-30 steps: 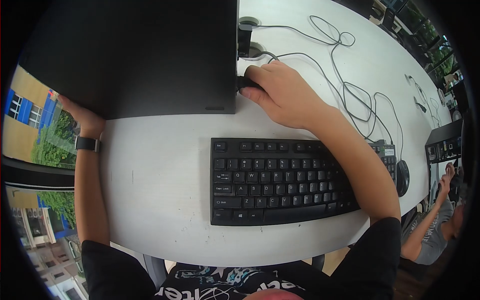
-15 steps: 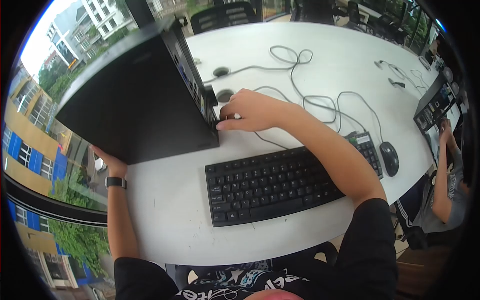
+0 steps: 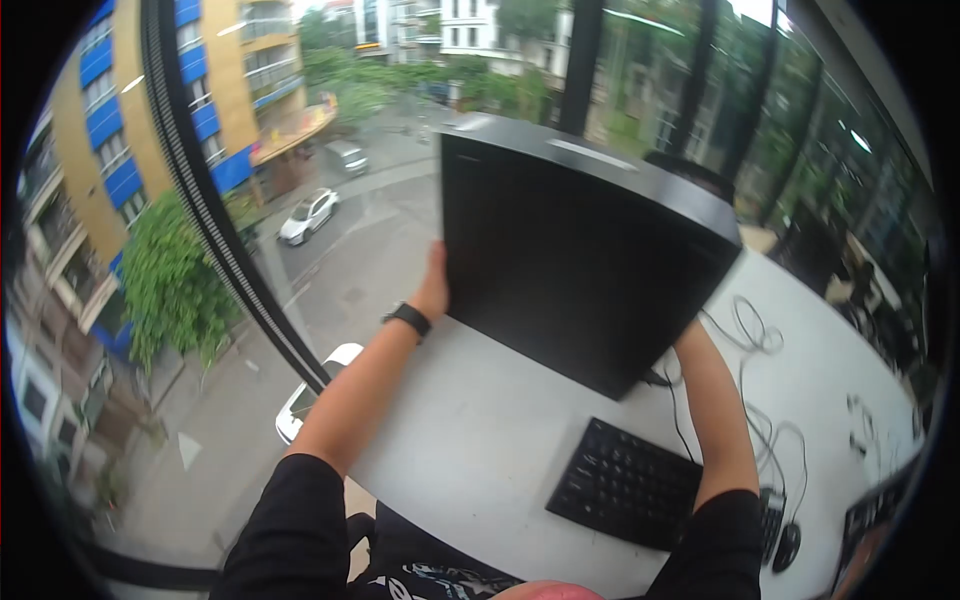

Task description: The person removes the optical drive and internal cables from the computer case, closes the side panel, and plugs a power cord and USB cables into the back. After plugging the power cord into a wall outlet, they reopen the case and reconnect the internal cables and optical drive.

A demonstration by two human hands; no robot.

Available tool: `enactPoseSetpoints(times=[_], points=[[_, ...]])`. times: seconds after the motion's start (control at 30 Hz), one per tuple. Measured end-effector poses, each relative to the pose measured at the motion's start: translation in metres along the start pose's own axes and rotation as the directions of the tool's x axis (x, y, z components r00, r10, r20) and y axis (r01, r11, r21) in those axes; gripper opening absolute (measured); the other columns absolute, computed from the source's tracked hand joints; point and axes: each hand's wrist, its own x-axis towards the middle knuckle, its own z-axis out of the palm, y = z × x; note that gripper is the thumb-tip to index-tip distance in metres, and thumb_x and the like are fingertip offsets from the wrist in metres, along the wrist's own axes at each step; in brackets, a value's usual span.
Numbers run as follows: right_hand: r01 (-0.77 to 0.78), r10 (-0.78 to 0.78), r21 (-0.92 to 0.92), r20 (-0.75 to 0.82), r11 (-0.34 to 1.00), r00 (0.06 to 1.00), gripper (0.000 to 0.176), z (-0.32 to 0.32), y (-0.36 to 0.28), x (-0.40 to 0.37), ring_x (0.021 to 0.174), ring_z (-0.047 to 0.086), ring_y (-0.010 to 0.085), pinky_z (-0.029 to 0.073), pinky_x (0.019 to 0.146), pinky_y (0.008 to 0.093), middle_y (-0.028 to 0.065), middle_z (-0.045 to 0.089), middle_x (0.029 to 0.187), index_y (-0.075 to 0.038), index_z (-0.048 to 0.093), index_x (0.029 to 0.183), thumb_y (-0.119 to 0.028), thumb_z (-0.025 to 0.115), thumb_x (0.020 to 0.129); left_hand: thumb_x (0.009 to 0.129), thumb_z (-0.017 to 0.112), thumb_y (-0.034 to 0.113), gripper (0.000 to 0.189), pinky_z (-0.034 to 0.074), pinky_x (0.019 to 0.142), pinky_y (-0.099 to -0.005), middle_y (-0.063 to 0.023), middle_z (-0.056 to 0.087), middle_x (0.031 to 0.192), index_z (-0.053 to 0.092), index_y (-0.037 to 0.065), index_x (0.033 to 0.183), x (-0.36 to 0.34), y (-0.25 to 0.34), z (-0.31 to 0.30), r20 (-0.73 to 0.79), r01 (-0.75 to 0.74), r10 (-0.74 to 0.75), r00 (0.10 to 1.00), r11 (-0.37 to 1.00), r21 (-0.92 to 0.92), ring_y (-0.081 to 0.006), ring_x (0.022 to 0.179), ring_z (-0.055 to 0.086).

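Observation:
A black desktop computer case (image 3: 570, 260) stands on edge at the window side of the table, its broad plain panel facing me. My left hand (image 3: 432, 290), with a dark watch (image 3: 409, 319) on the wrist, grips its left edge; the thumb shows against the side and the other fingers are hidden. My right hand (image 3: 688, 338) reaches behind the case's right edge, so its fingers are out of sight. Near that forearm lies a black keyboard (image 3: 625, 485), partly covered by the arm.
On the white table (image 3: 470, 400), loose grey cables (image 3: 765, 340) trail at the right, and a black mouse (image 3: 787, 547) sits by the near right edge. Tall window glass borders the left and far sides, with a dark frame bar (image 3: 235, 240). Chairs (image 3: 810, 245) stand beyond the table.
The view has swung left, bringing more window into sight. My right hand, earlier pinched at the ports on the case's back, is now mostly hidden behind it. My left hand still holds the side.

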Motion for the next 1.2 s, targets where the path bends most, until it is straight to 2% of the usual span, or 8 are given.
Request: enactPoseSetpoints(times=[0.07, 0.1, 0.17, 0.27, 0.37, 0.57, 0.87, 1.2], points=[[-0.05, 0.052, -0.054, 0.029, 0.997, 0.998, 0.036, 0.001, -0.007, 0.0, 0.116, 0.064, 0.0306, 0.05, 0.102, 0.0406, 0.0187, 0.066, 0.127, 0.001, 0.059, 0.131, -0.013, 0.06, 0.098, 0.106, 0.01, 0.065, 0.087, 0.021, 0.124, -0.0354, -0.0143, 0.039, 0.16, 0.031, -0.002, 0.158, -0.018, 0.048, 0.021, 0.058, 0.001, 0.001, 0.998, 0.999, -0.038, -0.0252, 0.149, 0.034], [-0.065, 0.067, -0.067, 0.034, 0.996, 0.997, 0.036, 0.001, -0.011, 0.001, 0.116, 0.064, 0.0305, 0.05, 0.102, 0.0406, 0.0186, 0.066, 0.127, 0.001, 0.059, 0.131, -0.013, 0.06, 0.098, 0.106, 0.01, 0.065, 0.087, 0.021, 0.124, -0.0354, -0.0143, 0.039, 0.16, 0.031, -0.002, 0.158, -0.022, 0.061, 0.026, 0.036, 0.004, -0.003, 0.999, 0.999, -0.039, -0.0252, 0.149, 0.034], [-0.092, 0.094, -0.078, 0.03, 0.993, 0.995, 0.036, -0.001, -0.014, 0.005, 0.115, 0.064, 0.0303, 0.05, 0.101, 0.0405, 0.0184, 0.066, 0.127, 0.0, 0.059, 0.131, -0.013, 0.06, 0.098, 0.105, 0.013, 0.068, 0.087, 0.025, 0.122, -0.0361, -0.0137, 0.041, 0.159, 0.033, 0.002, 0.158, -0.028, 0.072, 0.03, 0.07, 0.091, -0.086, 0.994, 0.994, -0.064, -0.0244, 0.147, 0.036], [-0.124, 0.126, -0.087, 0.027, 0.989, 0.992, 0.036, -0.005, -0.015, 0.004, 0.115, 0.063, 0.0299, 0.05, 0.101, 0.0404, 0.0181, 0.066, 0.127, 0.0, 0.059, 0.131, -0.013, 0.06, 0.098, 0.101, 0.013, 0.075, 0.095, 0.028, 0.122, -0.0377, -0.0133, 0.039, 0.16, 0.031, 0.001, 0.158, -0.026, 0.069, 0.029, 0.159, 0.069, -0.048, 0.986, 0.99, -0.125, -0.0253, 0.146, 0.037], [-0.155, 0.157, -0.09, 0.015, 0.984, 0.988, 0.036, -0.009, -0.014, 0.001, 0.115, 0.063, 0.0296, 0.05, 0.101, 0.0404, 0.0178, 0.066, 0.127, 0.0, 0.059, 0.131, -0.013, 0.06, 0.098, 0.103, 0.018, 0.071, 0.089, 0.027, 0.121, -0.036, -0.0131, 0.045, 0.156, 0.035, 0.002, 0.157, -0.027, 0.068, 0.028, 0.157, 0.067, -0.044, 0.987, 0.987, -0.149, -0.0236, 0.144, 0.04], [-0.171, 0.172, -0.091, 0.006, 0.981, 0.985, 0.035, -0.013, -0.011, 0.001, 0.115, 0.063, 0.0289, 0.05, 0.101, 0.0402, 0.0172, 0.067, 0.127, 0.0, 0.059, 0.132, -0.013, 0.06, 0.099, 0.102, 0.024, 0.074, 0.092, 0.027, 0.121, -0.0355, -0.0128, 0.042, 0.158, 0.035, 0.001, 0.157, -0.027, 0.071, 0.03, 0.156, 0.024, 0.008, 0.988, 0.98, -0.199, -0.0226, 0.145, 0.038], [-0.211, 0.21, -0.096, -0.016, 0.973, 0.978, 0.035, -0.025, -0.002, -0.005, 0.115, 0.063, 0.0278, 0.05, 0.101, 0.04, 0.0164, 0.067, 0.127, -0.001, 0.058, 0.132, -0.014, 0.06, 0.099, 0.102, 0.028, 0.072, 0.091, 0.022, 0.123, -0.0351, -0.0125, 0.037, 0.161, 0.029, 0.001, 0.159, -0.024, 0.065, 0.026, 0.22, 0.023, 0.03, 0.975, 0.971, -0.237, -0.0231, 0.149, 0.032], [-0.222, 0.219, -0.095, -0.047, 0.97, 0.975, 0.035, -0.035, 0.006, -0.008, 0.115, 0.063, 0.0266, 0.05, 0.101, 0.0397, 0.0154, 0.067, 0.126, -0.001, 0.058, 0.133, -0.014, 0.06, 0.1, 0.103, 0.029, 0.071, 0.089, 0.023, 0.122, -0.0338, -0.0124, 0.039, 0.16, 0.03, 0.001, 0.159, -0.026, 0.074, 0.028, 0.218, 0.014, 0.041, 0.975, 0.969, -0.245, -0.0227, 0.148, 0.034]])
